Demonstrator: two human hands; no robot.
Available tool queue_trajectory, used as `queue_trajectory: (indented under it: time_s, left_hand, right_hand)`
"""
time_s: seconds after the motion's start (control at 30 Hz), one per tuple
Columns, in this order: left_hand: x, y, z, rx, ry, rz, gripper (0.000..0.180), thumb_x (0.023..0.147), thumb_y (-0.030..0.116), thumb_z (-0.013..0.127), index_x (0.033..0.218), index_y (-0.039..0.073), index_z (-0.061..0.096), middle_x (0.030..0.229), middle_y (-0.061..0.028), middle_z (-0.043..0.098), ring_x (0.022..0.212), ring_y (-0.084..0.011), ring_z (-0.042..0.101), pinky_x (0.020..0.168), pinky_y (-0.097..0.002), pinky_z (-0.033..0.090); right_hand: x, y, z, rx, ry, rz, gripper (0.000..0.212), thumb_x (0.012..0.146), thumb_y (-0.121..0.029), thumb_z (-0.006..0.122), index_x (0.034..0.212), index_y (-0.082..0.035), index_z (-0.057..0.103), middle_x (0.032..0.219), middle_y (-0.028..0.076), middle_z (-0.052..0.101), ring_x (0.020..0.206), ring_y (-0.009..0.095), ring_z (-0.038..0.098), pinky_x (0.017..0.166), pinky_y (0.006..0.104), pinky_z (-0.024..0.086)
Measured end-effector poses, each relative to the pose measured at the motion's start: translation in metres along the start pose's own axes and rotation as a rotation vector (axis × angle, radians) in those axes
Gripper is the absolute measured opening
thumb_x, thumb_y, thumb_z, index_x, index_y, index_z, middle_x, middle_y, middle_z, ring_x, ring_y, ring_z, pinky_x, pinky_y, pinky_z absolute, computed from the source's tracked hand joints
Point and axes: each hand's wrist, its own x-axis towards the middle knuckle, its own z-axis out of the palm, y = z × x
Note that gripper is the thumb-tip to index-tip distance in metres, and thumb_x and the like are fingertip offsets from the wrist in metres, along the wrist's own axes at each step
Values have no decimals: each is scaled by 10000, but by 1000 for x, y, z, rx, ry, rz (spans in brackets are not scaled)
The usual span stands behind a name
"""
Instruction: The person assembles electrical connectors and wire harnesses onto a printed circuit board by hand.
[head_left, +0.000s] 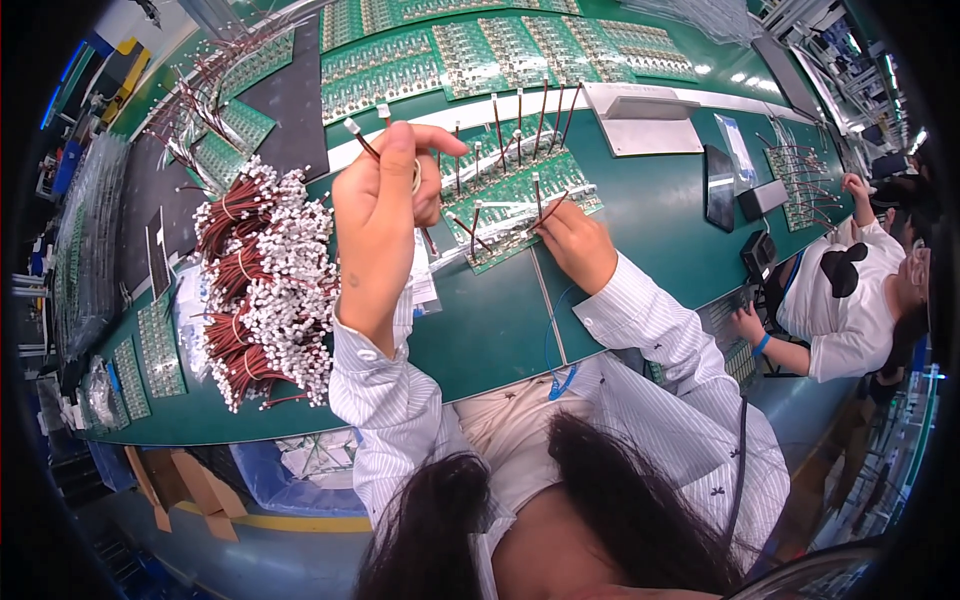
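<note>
A green circuit board panel [510, 200] lies on the bench before me, with several dark red cables with white plugs standing up along its rows. My left hand [382, 200] is raised at the panel's left side, its thumb and fingers closed on short red-and-black cables [364, 142] whose white plugs stick out above. At the panel's near right part, my right hand [578, 245] pinches a dark cable [550, 209] between thumb and fingertips. Its lower end at the board is partly hidden by the fingers.
Bundled cables with white plugs [270, 290] are heaped on the left. More circuit boards [540, 55] lie across the back, beside a metal bracket [642, 122]. A phone [719, 188] and black box [759, 253] are on the right, near a co-worker [840, 290] handling another board [800, 190].
</note>
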Motion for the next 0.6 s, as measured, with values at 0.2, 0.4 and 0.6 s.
queue_trajectory:
  time_s: [0.2, 0.4, 0.6]
  left_hand:
    - [-1, 0, 0, 2, -5, 4, 375, 924, 252, 321, 831, -42, 536, 520, 54, 316, 442, -13, 254, 409, -184, 199]
    - [1, -3, 0, -193, -197, -143, 362, 919, 270, 329, 862, -33, 518, 522, 59, 296, 434, -17, 244, 398, -185, 210]
    - [-7, -5, 11, -136, -517, -345, 307, 911, 268, 357, 869, 7, 514, 544, 66, 307, 459, -20, 274, 418, -180, 239]
  right_hand:
    - [-6, 2, 6, 16, 45, 13, 122, 672, -8, 602, 783, -19, 553, 800, 93, 539, 710, 255, 545, 594, 324, 457]
    - [-3, 1, -11, 51, -57, 70, 138, 703, -106, 621, 803, -30, 564, 760, 81, 546, 660, 230, 553, 523, 303, 446]
    - [38, -44, -87, 525, 162, 179, 131, 734, -110, 626, 833, -27, 604, 758, 54, 579, 554, 104, 554, 443, 226, 404]
